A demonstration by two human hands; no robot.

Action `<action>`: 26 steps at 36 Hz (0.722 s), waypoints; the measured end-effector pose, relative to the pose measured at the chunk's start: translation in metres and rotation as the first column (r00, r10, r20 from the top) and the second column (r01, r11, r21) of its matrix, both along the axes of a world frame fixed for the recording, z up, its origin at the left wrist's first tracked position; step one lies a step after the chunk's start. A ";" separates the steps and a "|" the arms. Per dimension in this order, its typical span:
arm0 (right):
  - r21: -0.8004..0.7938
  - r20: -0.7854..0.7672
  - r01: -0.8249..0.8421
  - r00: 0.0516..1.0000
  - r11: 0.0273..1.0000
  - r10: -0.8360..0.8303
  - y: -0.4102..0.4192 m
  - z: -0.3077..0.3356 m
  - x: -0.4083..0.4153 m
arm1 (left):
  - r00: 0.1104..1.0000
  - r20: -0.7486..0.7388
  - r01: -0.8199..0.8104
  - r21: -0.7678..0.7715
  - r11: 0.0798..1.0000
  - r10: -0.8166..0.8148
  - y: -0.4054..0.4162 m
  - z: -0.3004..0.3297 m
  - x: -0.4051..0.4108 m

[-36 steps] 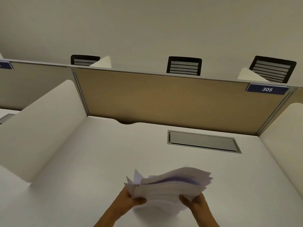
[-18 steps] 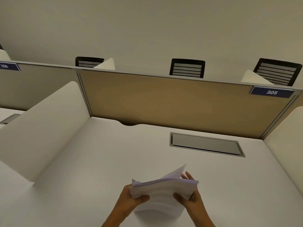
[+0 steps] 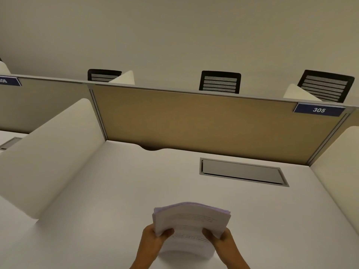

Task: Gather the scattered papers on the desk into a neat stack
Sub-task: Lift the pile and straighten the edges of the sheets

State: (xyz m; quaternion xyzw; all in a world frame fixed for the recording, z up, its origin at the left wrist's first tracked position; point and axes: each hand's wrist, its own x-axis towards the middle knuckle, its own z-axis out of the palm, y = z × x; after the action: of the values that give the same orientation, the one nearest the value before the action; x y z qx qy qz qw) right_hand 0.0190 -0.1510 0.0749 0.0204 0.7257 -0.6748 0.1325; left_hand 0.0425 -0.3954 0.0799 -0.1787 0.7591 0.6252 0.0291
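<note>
A stack of white printed papers [image 3: 191, 220] stands on its lower edge on the white desk [image 3: 120, 191], near the front middle. Its top edges line up closely and bow slightly upward. My left hand [image 3: 153, 239] grips the stack's left side, thumb across the front sheet. My right hand [image 3: 220, 239] grips the right side the same way. The stack's bottom edge, close to the desk, is blurred. No loose sheets lie elsewhere on the desk.
A tan partition [image 3: 213, 123] closes the back of the desk, with white dividers on the left [image 3: 48, 152] and right [image 3: 336, 162]. A grey cable hatch [image 3: 242, 171] sits in the desk at back right. Black chairs [image 3: 219, 81] show beyond the partition.
The fanned, uneven sheets held flat above the desk have been turned upright and squared into an even stack. Both hands kept their hold at the sides.
</note>
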 end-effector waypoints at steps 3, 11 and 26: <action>-0.003 -0.030 0.016 0.999 1.000 -0.016 0.000 0.008 -0.002 | 0.998 -0.051 -0.037 0.003 0.999 0.037 0.000 0.004 -0.002; 0.011 -0.030 0.077 0.997 0.997 -0.077 0.004 -0.006 0.006 | 0.998 -0.059 0.021 -0.001 1.000 -0.021 0.003 -0.010 0.003; -0.028 -0.030 0.069 0.997 0.997 -0.070 0.003 0.001 0.011 | 0.998 -0.055 -0.021 0.065 0.998 0.025 0.004 -0.013 0.012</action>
State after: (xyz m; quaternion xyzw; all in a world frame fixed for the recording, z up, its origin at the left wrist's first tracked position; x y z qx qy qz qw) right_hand 0.0298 -0.1476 0.0759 0.0336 0.7175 -0.6888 0.0981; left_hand 0.0545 -0.3912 0.0665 -0.1689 0.7368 0.6546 0.0063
